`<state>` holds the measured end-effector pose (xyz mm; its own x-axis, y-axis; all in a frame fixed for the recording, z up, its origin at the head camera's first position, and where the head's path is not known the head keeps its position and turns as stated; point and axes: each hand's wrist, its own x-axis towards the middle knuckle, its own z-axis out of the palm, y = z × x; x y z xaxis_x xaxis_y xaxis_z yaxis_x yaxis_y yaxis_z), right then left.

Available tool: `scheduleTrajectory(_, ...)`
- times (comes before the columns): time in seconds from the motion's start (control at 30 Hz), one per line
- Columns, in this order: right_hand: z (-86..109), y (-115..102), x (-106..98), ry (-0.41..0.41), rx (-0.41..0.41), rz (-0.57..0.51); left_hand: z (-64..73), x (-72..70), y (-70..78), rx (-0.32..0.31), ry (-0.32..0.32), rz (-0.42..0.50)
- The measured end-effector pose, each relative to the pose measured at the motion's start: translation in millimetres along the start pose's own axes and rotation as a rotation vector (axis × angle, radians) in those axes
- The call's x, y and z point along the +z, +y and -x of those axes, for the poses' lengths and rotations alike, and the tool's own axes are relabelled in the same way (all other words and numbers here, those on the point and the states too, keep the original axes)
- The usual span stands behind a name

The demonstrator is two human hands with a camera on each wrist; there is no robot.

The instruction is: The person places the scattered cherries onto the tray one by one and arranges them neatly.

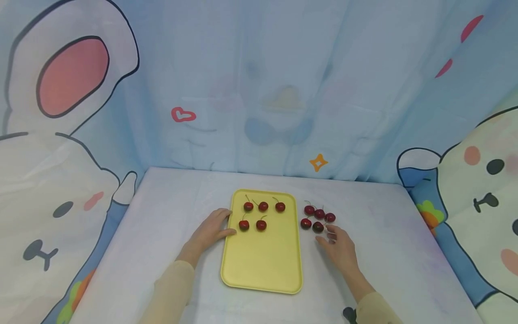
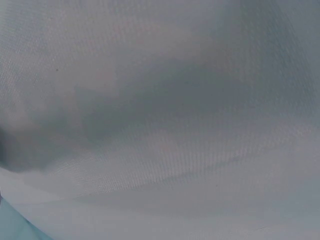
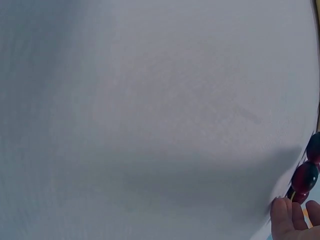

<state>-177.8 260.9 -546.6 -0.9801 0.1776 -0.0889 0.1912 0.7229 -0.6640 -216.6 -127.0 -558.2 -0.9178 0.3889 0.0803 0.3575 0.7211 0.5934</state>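
Note:
A yellow tray (image 1: 263,265) lies lengthwise on the table. Three dark red cherries, one of them the middle cherry (image 1: 263,206), form a row near its far end, and two more, including a left cherry (image 1: 244,225), sit just below. My left hand (image 1: 209,230) rests at the tray's left rim, fingers extended. Right of the tray several cherries (image 1: 319,214) cluster together, stems on. My right hand (image 1: 341,250) is beside the nearest cherry (image 1: 318,227), thumb and fingers apart. In the right wrist view, fingertips (image 3: 281,210) show close to dark cherries (image 3: 305,177).
A white cloth (image 1: 388,252) covers the table. Behind it hangs a light blue curtain (image 1: 226,90) printed with cartoon animals, reaching around both sides. The left wrist view shows mostly shaded cloth (image 2: 165,150).

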Motion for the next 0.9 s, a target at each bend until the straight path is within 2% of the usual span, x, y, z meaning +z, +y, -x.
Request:
scheduleTrajectory(0.33, -11.6, -3, 9, 0.036, -0.001, -0.001, 0.0, -1.9, 0.6, -0.009, -0.004, -0.001)
scheduleTrajectory(0.57, -19.7, -2, 15, 0.072, -0.026, 0.001, -0.7, -0.8, 0.2, 0.001, 0.018, 0.005)
scheduleTrajectory(0.9, -24.6, -8, 20, 0.119, -0.012, 0.020, -1.5, 0.3, 1.6, 0.005, 0.007, 0.002)
